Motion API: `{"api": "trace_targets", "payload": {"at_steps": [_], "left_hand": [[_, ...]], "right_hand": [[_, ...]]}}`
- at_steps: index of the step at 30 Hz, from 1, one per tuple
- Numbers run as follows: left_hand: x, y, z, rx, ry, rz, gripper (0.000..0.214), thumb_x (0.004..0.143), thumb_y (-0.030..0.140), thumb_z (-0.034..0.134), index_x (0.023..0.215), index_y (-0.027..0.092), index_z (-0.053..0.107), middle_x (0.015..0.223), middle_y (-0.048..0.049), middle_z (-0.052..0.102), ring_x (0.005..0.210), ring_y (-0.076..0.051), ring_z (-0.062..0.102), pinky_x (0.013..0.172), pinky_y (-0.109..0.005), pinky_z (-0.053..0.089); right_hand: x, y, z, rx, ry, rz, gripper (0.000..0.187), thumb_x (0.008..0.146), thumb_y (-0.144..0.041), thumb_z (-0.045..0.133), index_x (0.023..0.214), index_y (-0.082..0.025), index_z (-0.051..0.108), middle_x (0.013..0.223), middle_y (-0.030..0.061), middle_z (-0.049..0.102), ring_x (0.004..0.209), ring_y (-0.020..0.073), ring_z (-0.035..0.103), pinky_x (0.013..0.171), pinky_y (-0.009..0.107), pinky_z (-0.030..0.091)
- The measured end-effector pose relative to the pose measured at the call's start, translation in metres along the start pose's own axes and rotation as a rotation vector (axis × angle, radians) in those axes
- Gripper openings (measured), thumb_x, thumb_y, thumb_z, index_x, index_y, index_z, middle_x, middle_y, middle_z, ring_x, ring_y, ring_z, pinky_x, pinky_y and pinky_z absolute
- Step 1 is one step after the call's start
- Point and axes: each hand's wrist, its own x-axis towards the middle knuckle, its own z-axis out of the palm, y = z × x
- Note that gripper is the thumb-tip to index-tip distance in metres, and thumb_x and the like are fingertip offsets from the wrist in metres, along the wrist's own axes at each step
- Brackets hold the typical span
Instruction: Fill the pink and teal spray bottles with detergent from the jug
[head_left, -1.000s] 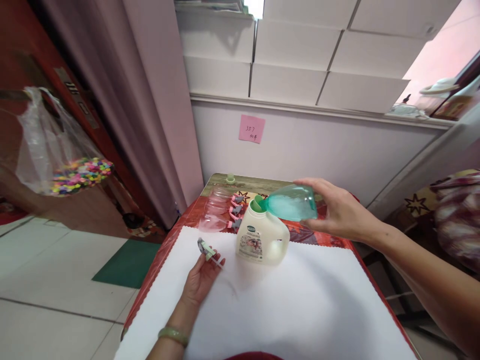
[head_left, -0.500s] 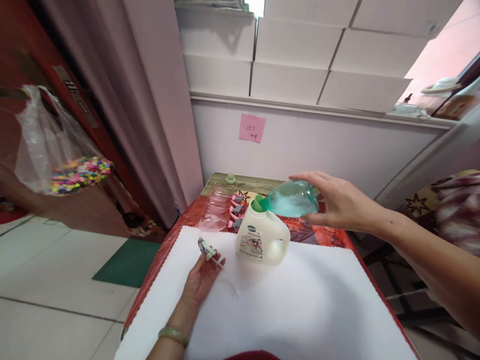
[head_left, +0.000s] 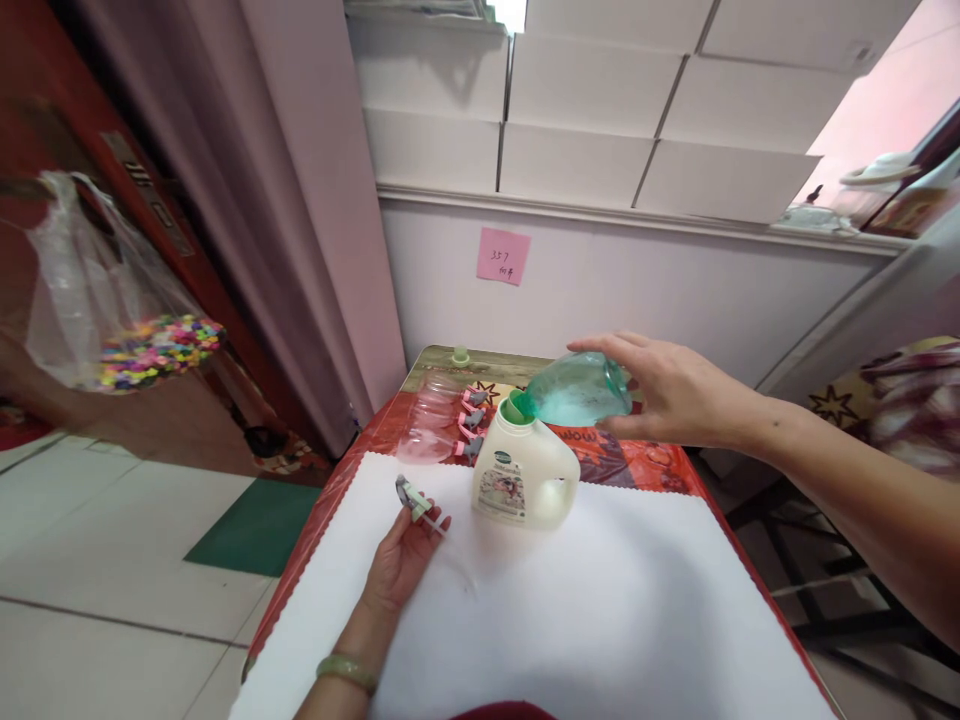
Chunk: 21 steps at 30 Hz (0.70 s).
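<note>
My right hand (head_left: 664, 390) grips the base of a clear green bottle (head_left: 574, 390) lying almost on its side, its neck tipped into the green mouth of a cream jug (head_left: 525, 475). Some liquid shows inside the bottle. The jug stands upright on the white sheet, its handle to the right and a printed label on its front. Lower left, my left hand (head_left: 409, 555) is closed around a spray head (head_left: 412, 497) in grey and pale green, whose thin clear tube points down to the right.
Several clear pink spray bottles (head_left: 431, 420) with pink and grey heads lie behind the jug. A green cap (head_left: 460, 355) sits at the table's back edge. A white sheet (head_left: 600, 610) covers the front. A bag of colourful pieces (head_left: 161, 350) hangs at left.
The bottle in my right hand has shifted slightly up and left, and its base end is a little higher. My left hand and the jug have stayed in place.
</note>
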Motion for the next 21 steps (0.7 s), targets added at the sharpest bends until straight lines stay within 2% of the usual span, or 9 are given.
{"api": "trace_targets", "payload": {"at_steps": [9,15,21], "left_hand": [[0.000,0.000,0.001,0.005,-0.002,-0.007,0.025,0.100,0.018,0.050,0.107,0.018,0.074,0.101,-0.0104,0.079,0.094,-0.022,0.075,0.101,-0.051,0.054],[0.000,0.000,0.001,0.006,-0.014,-0.006,0.025,0.100,0.018,0.050,0.108,0.017,0.074,0.102,-0.0105,0.079,0.095,-0.022,0.075,0.101,-0.050,0.054],[0.000,0.000,0.000,0.007,-0.024,-0.015,0.025,0.099,0.018,0.051,0.108,0.020,0.074,0.102,-0.0099,0.079,0.095,-0.021,0.075,0.102,-0.050,0.053]], "right_hand": [[0.020,-0.013,-0.017,-0.102,-0.081,0.034,0.073,0.070,-0.039,0.074,0.137,-0.024,0.049,0.115,0.0090,0.071,0.080,0.0252,0.068,0.063,0.031,0.043],[0.037,-0.015,-0.024,-0.114,-0.068,-0.080,0.073,0.072,-0.044,0.073,0.140,-0.030,0.051,0.126,0.0081,0.068,0.082,0.0242,0.068,0.067,0.031,0.045],[0.051,-0.015,-0.031,-0.125,-0.114,-0.060,0.080,0.075,-0.050,0.073,0.146,-0.027,0.046,0.126,0.0081,0.070,0.095,0.0293,0.069,0.073,0.035,0.048]]}}
